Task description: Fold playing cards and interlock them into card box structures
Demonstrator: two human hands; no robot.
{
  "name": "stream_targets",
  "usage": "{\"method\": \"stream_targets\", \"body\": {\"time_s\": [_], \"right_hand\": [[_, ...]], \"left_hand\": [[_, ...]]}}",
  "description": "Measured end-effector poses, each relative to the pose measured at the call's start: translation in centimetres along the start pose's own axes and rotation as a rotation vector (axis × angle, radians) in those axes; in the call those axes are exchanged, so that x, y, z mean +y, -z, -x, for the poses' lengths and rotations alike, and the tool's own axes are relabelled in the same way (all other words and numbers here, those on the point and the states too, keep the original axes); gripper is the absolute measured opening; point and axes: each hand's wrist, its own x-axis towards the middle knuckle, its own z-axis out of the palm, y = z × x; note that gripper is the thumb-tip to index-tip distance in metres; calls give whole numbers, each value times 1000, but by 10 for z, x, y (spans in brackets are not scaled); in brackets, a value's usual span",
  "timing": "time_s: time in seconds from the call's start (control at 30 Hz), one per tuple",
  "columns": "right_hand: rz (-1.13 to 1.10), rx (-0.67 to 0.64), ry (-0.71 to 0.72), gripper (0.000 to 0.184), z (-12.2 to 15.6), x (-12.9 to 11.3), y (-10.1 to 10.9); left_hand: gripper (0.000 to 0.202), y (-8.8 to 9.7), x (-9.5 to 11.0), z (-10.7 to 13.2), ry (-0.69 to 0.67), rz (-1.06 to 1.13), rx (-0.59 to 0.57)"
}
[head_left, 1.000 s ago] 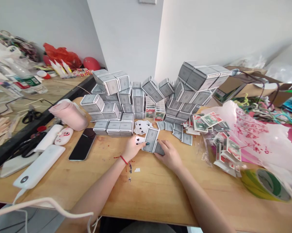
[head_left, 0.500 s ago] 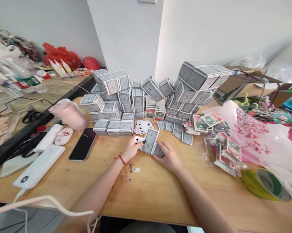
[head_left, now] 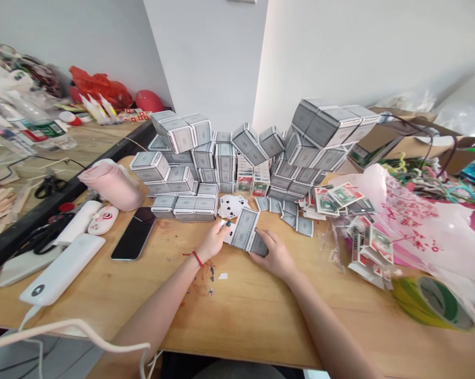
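Observation:
Between my two hands is a small assembly of grey-backed playing cards (head_left: 245, 228), tilted above the wooden tabletop. My left hand (head_left: 214, 241) pinches its left side, thumb on top, where a white card face with black spades shows. From the right, my right hand (head_left: 275, 255) grips the assembly's lower right part; its palm faces inward and some fingers are hidden. Just behind lies a fanned pile of face-up cards (head_left: 231, 206). Folded grey cards (head_left: 285, 211) lie in a row to the right of that pile. Further back stand stacked blocks made of grey cards (head_left: 196, 200).
On the left are a phone (head_left: 134, 234), a white power bank (head_left: 63, 269) with a cable, and a pink pouch (head_left: 113, 187). To the right lie torn card boxes (head_left: 374, 245), a roll of yellow-green tape (head_left: 433, 302) and crumpled plastic (head_left: 415, 216).
My left thumb has slid slightly left and up, and more of the white spade card shows beside it. My right hand stays about where it was.

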Motion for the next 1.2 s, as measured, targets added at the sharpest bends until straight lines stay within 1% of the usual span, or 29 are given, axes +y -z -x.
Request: {"method": "stream_targets", "body": {"time_s": [0.1, 0.27, 0.4, 0.57, 0.93, 1.2], "right_hand": [[-9, -18, -32, 57, 0, -1, 0], [-40, -33, -87, 58, 0, 1, -1], [-41, -12, -109, 51, 0, 0, -3], [-34, 28, -94, 46, 0, -2, -6], [-61, 28, -82, 43, 0, 0, -6], [-96, 6, -91, 45, -3, 0, -1]], "left_hand": [[24, 3, 0, 1, 1, -56, 10], [26, 4, 2, 3, 0, -174, -27], [28, 3, 5, 3, -40, -221, -26], [27, 1, 7, 5, -52, -226, -26], [22, 0, 8, 7, -103, -287, -46], [24, 1, 6, 3, -100, -167, -36]]}}
